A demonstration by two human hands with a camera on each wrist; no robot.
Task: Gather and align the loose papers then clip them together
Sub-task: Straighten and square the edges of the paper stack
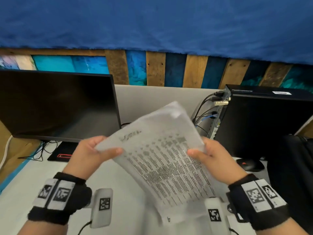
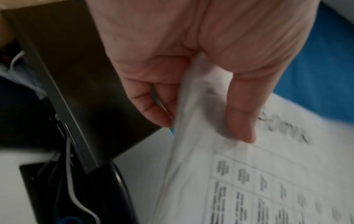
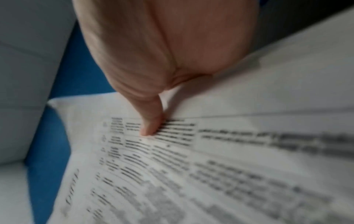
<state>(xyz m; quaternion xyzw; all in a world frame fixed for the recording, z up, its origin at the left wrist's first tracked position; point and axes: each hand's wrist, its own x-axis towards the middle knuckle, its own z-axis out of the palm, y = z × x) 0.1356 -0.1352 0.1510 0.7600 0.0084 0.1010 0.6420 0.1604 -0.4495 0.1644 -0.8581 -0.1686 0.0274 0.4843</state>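
A stack of printed papers (image 1: 160, 156) is held tilted in the air above the white desk, blurred by motion. My left hand (image 1: 94, 153) pinches its left edge, thumb on the printed face and fingers behind; the left wrist view shows that thumb on the papers (image 2: 268, 181) and my left hand (image 2: 191, 75) curled around the edge. My right hand (image 1: 213, 158) pinches the right edge the same way. In the right wrist view my right hand (image 3: 162, 60) presses its thumb onto the printed papers (image 3: 210, 166). No clip is in view.
A dark monitor (image 1: 55, 106) stands at the left with cables below it. A black computer tower (image 1: 264, 119) stands at the right, a black mouse (image 1: 250, 164) in front of it. A grey partition (image 1: 152, 99) backs the white desk (image 1: 20, 187).
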